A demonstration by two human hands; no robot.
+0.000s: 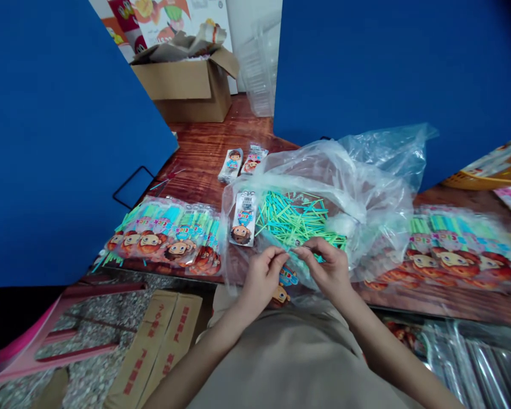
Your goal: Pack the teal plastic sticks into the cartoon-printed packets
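Close to my body, my left hand point(264, 275) and my right hand point(327, 266) face each other, thumbs and fingertips pinched. Between them is the top edge of a clear printed plastic bag point(284, 278) with a cartoon child on it; its lower part hangs over the table's front edge. Just beyond my fingers, a heap of thin green and blue sticks point(296, 218) lies in a large open clear plastic sack point(353, 187). A flat stack of printed bags point(242, 218) rests at the sack's left side.
Filled stick bags point(166, 233) lie in a row at left, with more filled bags point(455, 244) at right. Two small stacks of bags point(230, 165) sit behind the sack. Blue panels point(400, 68) stand on both sides. An open cardboard box point(187, 85) is at the back.
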